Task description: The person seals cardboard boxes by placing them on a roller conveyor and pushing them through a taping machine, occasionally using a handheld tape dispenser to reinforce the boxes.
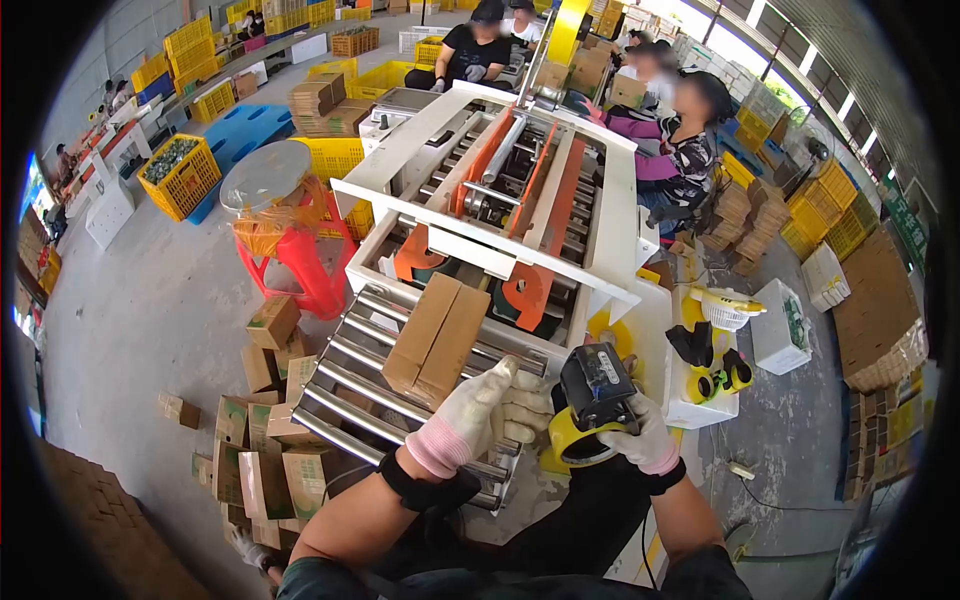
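While the R hand [645,436] grips a hand-held tape dispenser [597,385] w/ a yellow tape roll [578,440] hanging below its dark body, the L hand [508,402] is part-open just beside it, fingers bent & thumb apart; can't tell if its fingertips touch the roll. Both hands wear whitish gloves, the L one w/ a pink cuff, & there's a dark band on each wrist.

The brown cardboard carton [437,338] sits flat on the metal roller conveyor [350,385], past the L hand, its long top seam running toward the carton-sealing machine [480,240]. Carton's far end is right by the machine's near side, btwn 2 orange guards [527,297]. Can't tell if it touches them.

L of the conveyor, a pile of small cartons [265,480] lies on the floor [120,330], some upright, some tipped. Another person's gloved hand [248,550] is near the bottom of that pile. Beyond it: red stool [290,262] w/ a round top piece [268,178] & amber wrap, a blue pallet [245,130] & a yellow crate [180,178] w/ contents too small to ID.

On the R, a wht foam box [780,335] stands near more tape rolls [700,382]. A co-worker w/ pink-purple sleeves [655,168] is at the machine's far R side; another in a blk top [474,55] sits beyond it.
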A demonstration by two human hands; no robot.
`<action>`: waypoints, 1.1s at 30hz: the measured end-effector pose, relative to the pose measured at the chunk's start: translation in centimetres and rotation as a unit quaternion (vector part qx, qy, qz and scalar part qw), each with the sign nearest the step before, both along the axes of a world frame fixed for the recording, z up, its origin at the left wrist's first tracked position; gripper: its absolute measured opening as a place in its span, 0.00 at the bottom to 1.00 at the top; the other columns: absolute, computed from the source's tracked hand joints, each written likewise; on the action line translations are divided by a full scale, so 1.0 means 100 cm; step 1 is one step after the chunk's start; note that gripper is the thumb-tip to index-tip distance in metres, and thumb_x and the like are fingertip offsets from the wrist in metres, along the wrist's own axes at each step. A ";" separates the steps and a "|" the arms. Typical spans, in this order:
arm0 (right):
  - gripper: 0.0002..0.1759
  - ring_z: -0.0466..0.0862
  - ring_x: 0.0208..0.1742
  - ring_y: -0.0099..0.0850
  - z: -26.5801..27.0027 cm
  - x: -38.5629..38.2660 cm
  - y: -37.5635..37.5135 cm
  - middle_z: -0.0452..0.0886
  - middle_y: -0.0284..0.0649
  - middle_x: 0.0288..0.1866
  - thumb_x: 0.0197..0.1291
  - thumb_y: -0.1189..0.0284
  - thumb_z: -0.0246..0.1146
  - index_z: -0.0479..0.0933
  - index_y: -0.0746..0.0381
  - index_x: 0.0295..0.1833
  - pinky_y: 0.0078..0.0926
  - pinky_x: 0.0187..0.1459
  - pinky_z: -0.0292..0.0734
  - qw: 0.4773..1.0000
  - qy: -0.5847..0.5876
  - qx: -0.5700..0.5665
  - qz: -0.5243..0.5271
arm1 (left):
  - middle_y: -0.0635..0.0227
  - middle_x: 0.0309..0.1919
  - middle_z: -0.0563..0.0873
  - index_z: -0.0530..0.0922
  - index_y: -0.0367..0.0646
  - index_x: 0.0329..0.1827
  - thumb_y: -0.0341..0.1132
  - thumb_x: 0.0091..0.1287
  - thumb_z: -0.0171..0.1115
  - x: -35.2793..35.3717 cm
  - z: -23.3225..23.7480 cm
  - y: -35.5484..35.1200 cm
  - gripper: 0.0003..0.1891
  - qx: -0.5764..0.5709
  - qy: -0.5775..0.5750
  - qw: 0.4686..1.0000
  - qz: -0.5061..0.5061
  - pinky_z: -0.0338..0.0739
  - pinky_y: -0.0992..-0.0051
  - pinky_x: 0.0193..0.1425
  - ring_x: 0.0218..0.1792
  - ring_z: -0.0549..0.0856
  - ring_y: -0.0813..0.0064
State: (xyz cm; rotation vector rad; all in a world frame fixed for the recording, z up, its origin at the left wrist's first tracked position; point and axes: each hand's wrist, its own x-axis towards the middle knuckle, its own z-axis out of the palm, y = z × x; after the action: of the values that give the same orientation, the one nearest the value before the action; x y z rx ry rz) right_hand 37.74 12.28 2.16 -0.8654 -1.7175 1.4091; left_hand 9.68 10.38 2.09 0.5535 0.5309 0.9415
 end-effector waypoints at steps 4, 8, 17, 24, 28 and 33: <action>0.46 0.76 0.66 0.28 -0.007 -0.001 -0.012 0.76 0.38 0.66 0.50 0.79 0.76 0.63 0.64 0.75 0.31 0.69 0.68 0.983 0.137 -0.121 0.007 | 0.56 0.45 0.85 0.74 0.39 0.55 0.53 0.76 0.52 -0.004 0.005 -0.010 0.23 0.011 0.007 0.998 0.059 0.82 0.68 0.45 0.44 0.87 0.62; 0.46 0.76 0.66 0.28 -0.011 0.001 -0.015 0.75 0.39 0.67 0.51 0.79 0.75 0.62 0.64 0.76 0.31 0.68 0.68 0.985 0.135 -0.111 -0.005 | 0.58 0.41 0.86 0.75 0.38 0.54 0.54 0.76 0.50 0.002 0.011 -0.017 0.24 0.012 0.030 0.999 0.018 0.81 0.72 0.39 0.39 0.88 0.65; 0.35 0.78 0.53 0.39 0.018 0.007 -0.021 0.76 0.44 0.51 0.52 0.74 0.69 0.71 0.66 0.69 0.28 0.58 0.71 0.963 -0.173 0.208 0.012 | 0.67 0.25 0.84 0.77 0.40 0.42 0.56 0.74 0.54 0.023 0.012 -0.023 0.24 0.049 0.096 0.993 -0.049 0.72 0.82 0.20 0.19 0.80 0.80; 0.37 0.78 0.55 0.39 0.007 0.003 -0.033 0.77 0.46 0.55 0.53 0.74 0.70 0.70 0.64 0.71 0.25 0.62 0.70 0.971 -0.160 0.176 0.021 | 0.69 0.27 0.82 0.77 0.42 0.41 0.44 0.76 0.55 0.029 -0.017 -0.038 0.14 -0.022 -0.043 0.998 -0.049 0.70 0.80 0.25 0.24 0.79 0.80; 0.33 0.79 0.46 0.37 0.002 0.002 -0.046 0.77 0.43 0.48 0.54 0.74 0.69 0.74 0.59 0.68 0.26 0.52 0.74 0.971 -0.166 0.169 0.035 | 0.70 0.21 0.80 0.77 0.43 0.36 0.37 0.73 0.56 0.026 -0.021 -0.056 0.09 0.034 0.016 0.999 0.031 0.66 0.82 0.22 0.20 0.75 0.81; 0.34 0.78 0.39 0.43 0.024 -0.008 -0.066 0.76 0.44 0.41 0.47 0.75 0.67 0.79 0.42 0.64 0.34 0.41 0.76 0.932 -0.247 0.251 0.086 | 0.74 0.15 0.73 0.75 0.43 0.26 0.29 0.67 0.54 -0.002 -0.026 -0.091 0.09 0.031 0.215 0.964 0.152 0.58 0.82 0.17 0.13 0.67 0.85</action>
State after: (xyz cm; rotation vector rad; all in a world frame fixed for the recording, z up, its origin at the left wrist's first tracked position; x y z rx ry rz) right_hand 36.93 5.65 4.61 -0.8303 -2.4425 0.8104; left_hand 9.52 1.33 -0.53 0.7527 1.0020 1.1376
